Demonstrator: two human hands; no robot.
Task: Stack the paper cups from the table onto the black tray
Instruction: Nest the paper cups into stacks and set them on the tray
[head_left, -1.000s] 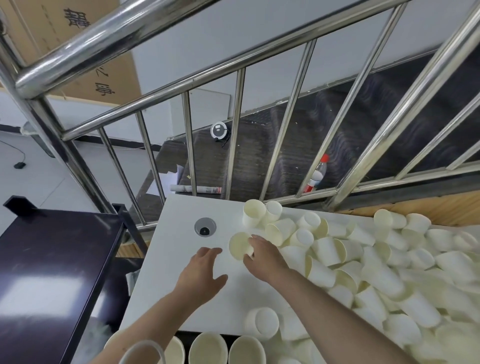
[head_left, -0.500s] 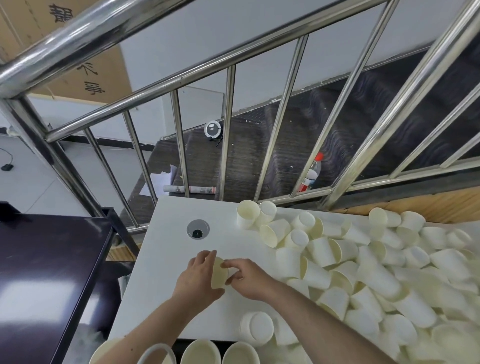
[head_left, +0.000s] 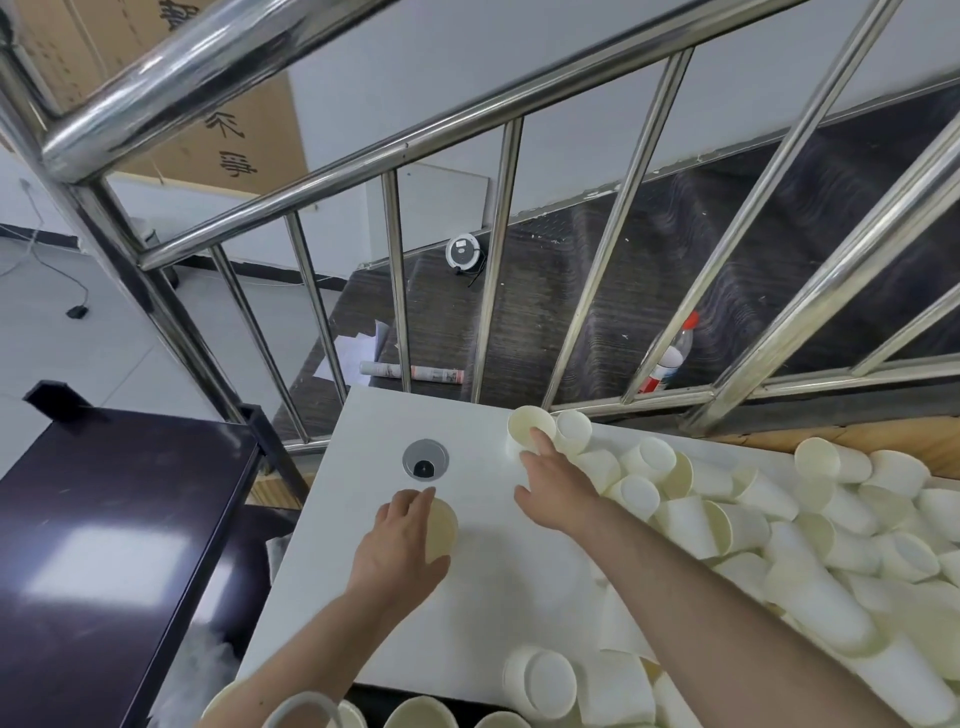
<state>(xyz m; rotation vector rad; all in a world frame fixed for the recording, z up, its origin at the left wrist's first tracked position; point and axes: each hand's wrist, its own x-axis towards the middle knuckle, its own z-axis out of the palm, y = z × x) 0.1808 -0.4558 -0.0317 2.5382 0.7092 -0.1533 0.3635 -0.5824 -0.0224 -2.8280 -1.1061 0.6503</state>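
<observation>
On the white table (head_left: 363, 623), left hand (head_left: 397, 551) is gripping a paper cup (head_left: 441, 527), axis lying roughly level, mouth facing right. Right hand (head_left: 558, 491), fingers extended, is touching an upright cup (head_left: 527, 423) at the pile's (head_left: 779, 519) edge, seemingly not yet gripping. Risk: nudging it over or scattering neighbours off the table

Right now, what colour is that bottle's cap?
Red, on the bottle behind the railing; head view.
</observation>
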